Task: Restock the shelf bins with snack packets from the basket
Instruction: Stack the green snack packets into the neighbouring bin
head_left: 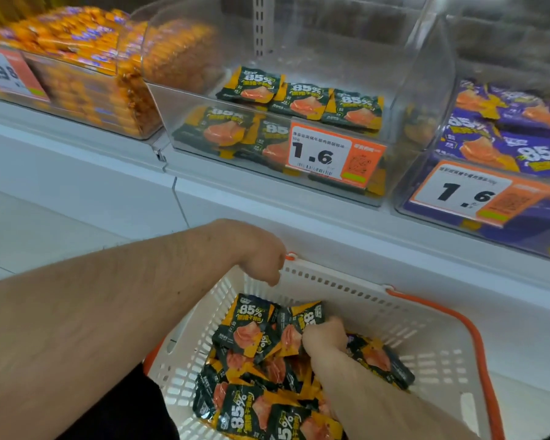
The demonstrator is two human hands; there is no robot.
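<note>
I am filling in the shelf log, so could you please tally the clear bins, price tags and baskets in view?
Clear bins: 3 (orange-packet bin, dark-packet bin, purple-packet bin)
Price tags: 3 (29.8 tag, middle 1.6 tag, right 1.6 tag)
Basket: 1
Total: 7

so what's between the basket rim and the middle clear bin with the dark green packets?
In the head view, only the bare white shelf front lies between the basket rim and the middle bin; no packets on that stretch.
</note>
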